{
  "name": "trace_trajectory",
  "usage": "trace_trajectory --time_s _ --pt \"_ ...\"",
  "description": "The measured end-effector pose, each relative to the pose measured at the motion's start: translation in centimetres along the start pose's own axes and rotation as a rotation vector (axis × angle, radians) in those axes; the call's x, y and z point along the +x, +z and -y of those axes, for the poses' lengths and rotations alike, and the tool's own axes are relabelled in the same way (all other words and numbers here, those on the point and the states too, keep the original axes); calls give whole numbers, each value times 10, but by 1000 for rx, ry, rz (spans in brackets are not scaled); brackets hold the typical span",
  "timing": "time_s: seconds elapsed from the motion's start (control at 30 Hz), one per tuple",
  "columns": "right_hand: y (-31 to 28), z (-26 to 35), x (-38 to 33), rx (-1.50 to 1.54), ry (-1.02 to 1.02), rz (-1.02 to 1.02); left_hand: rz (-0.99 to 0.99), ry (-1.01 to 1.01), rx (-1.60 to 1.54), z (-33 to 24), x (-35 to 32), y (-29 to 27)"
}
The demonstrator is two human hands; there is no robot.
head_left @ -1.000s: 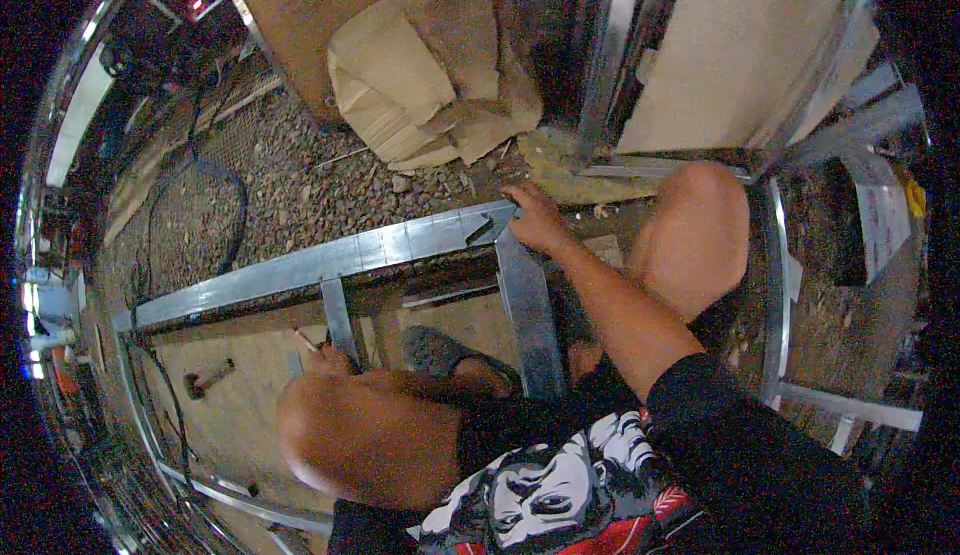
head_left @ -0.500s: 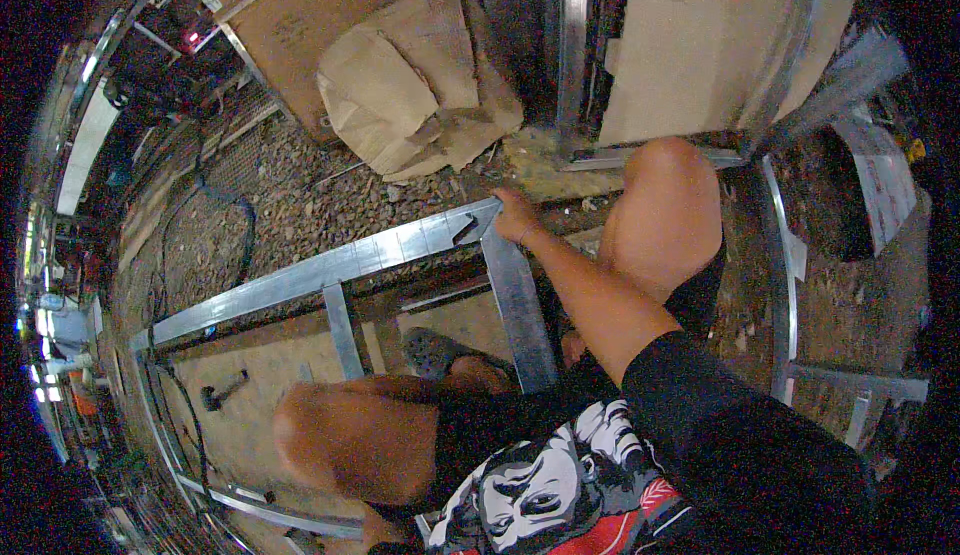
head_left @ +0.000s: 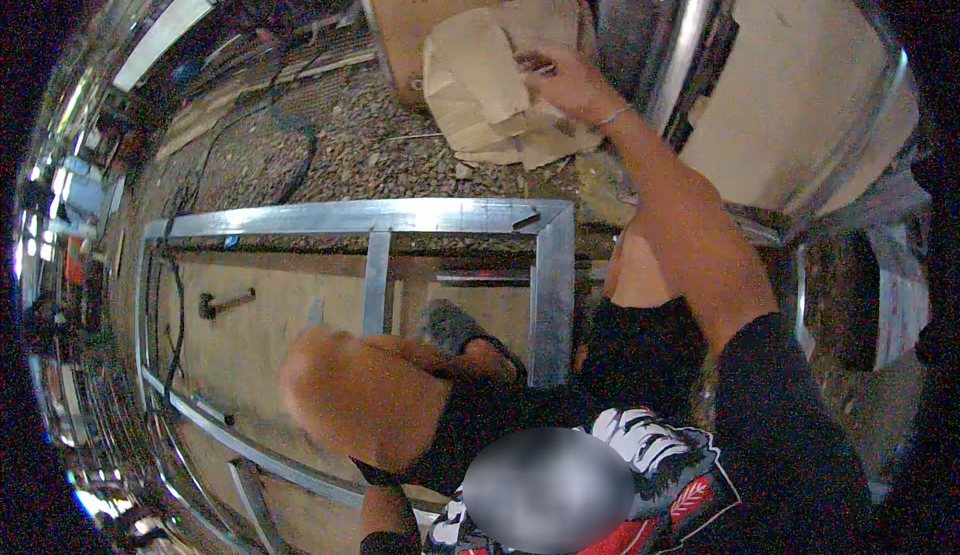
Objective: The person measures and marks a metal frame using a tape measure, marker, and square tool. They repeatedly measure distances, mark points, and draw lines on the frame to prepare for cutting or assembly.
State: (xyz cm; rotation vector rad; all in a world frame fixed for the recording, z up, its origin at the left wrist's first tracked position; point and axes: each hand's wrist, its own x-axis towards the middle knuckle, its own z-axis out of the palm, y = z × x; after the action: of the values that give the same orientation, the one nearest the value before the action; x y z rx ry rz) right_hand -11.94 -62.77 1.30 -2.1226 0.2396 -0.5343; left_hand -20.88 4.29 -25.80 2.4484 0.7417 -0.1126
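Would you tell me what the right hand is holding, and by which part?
The right hand reaches a crumpled paper bag at its upper edge; whether it grips cannot be told.

Right arm: extended up and forward from the lower right, elbow nearly straight, thin band at the wrist. Right hand [head_left: 556, 77]: palm down, fingers curled together in a pinch. Left hand: out of view; left knee bent, raised.
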Motion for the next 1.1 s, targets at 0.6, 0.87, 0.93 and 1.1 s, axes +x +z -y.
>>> trace_trajectory --time_s 0.6,0.87,0.93,1.1 --pt "22 26 -31 -388 -83 279 57 -161 56 9 -58 50" --pt "2 29 -32 -340 30 519 108 -287 118 36 -97 43" --pt "-3 42 -34 -312 154 587 126 -331 146 45 -114 40" --pt "-1 34 -26 -431 252 670 168 -447 199 64 -150 29"
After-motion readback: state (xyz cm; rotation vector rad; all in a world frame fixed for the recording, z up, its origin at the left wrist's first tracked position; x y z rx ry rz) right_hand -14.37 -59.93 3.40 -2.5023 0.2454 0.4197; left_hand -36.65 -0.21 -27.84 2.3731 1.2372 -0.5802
